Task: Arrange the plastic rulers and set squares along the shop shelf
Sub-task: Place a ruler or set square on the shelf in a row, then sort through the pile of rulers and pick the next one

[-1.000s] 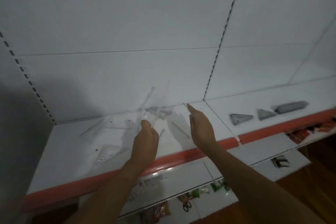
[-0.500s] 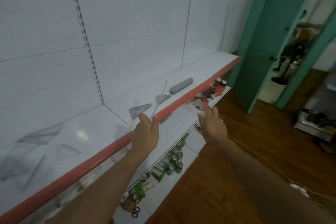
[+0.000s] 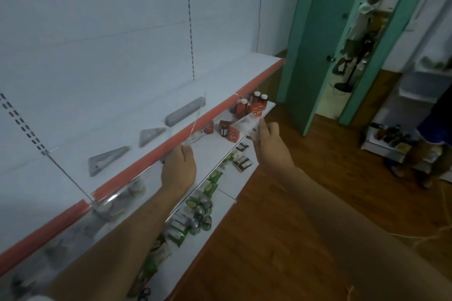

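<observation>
While both arms reach out in front of the shelf [image 3: 80, 154], each hand carries clear plastic. The left hand [image 3: 178, 170] has its fingers [image 3: 187, 151] curled round the lower end of a transparent ruler [image 3: 197, 120], which rises from the grip as a thin, slightly tilted line, crossing the red shelf edge [image 3: 151, 156] and ending over the white shelf surface. What else lies in that grip, perhaps a second clear piece, is hard to tell, since the plastic is nearly invisible against the shelf.

The right hand [image 3: 269, 142] is further right and slightly higher, with its thumb and fingers [image 3: 263, 127] pinching a clear set square [image 3: 244, 123] that sticks out to the left of the fingertips, over the red boxes and bottles [image 3: 244, 110] on the lower shelf.

Beyond the left fingers, on the shelf top, three grey items lie in a row behind the red edge: a triangular set square pack [image 3: 107, 160] nearest the left wrist, a smaller triangular pack [image 3: 150, 135] just past it, and a long ruler pack [image 3: 184, 111] beside the upper part of the held ruler. None of them touches either hand.

Below the arms, green packets and cans [image 3: 200, 212] sit on a lower shelf above the wooden floor [image 3: 281, 227].
</observation>
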### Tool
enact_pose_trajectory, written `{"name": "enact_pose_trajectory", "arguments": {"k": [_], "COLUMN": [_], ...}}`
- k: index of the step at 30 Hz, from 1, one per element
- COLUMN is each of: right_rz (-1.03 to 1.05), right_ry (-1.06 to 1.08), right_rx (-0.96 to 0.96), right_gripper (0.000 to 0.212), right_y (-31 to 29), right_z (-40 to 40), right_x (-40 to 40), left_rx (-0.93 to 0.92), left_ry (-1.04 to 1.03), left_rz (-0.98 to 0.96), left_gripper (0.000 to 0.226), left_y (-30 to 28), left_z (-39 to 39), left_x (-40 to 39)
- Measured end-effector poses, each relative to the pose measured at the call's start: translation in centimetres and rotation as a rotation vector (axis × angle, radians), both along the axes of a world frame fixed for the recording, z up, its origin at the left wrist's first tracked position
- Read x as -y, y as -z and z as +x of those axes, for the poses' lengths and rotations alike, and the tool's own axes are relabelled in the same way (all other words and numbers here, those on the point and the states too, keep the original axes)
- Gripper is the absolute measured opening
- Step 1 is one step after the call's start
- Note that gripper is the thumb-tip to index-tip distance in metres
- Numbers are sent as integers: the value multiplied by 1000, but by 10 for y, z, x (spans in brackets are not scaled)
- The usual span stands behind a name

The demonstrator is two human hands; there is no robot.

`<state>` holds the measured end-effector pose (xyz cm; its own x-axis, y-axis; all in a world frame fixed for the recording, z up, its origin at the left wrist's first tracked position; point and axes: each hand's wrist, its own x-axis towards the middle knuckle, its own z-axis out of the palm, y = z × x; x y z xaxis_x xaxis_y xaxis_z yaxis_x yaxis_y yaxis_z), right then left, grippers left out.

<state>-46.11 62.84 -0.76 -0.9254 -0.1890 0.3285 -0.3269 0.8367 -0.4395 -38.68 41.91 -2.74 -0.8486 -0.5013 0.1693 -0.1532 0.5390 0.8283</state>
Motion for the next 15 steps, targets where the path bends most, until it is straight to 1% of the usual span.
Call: {"name": "enact_pose_trajectory", "arguments": {"k": [2, 4, 6, 8, 9, 12, 14, 15], "right_rz": [-51, -50, 74, 149, 179, 113, 143, 126], "right_ry": [-30, -50, -68, -131, -157, -184, -215, -229], "right_rx": [13, 16, 8, -3, 1, 46, 16, -2], "right_gripper": [49, 52, 65, 71, 70, 55, 60, 62], "right_y": [-1, -4, -11, -22, -28, -35, -35, -33], "right_z": [-16, -33, -49, -70, -79, -112, -128, -134], "right_x": [10, 22, 34, 50, 60, 95, 121, 134], "left_rx": [4, 7, 13, -8, -17, -22, -37, -42], "left_ry": [-8, -11, -38, -80, -98, -180, -230, -241], "left_rz": [-32, -48, -52, -54, -51, -44, -45, -50], "left_gripper": [38, 35, 35, 35, 34, 32, 33, 34], "left_y": [5, 5, 1, -5, -8, -13, -12, -11], "left_z": [-18, -35, -53, -71, -79, -98, -104, -107], "left_x": [6, 12, 21, 34, 41, 65, 85, 95]}}
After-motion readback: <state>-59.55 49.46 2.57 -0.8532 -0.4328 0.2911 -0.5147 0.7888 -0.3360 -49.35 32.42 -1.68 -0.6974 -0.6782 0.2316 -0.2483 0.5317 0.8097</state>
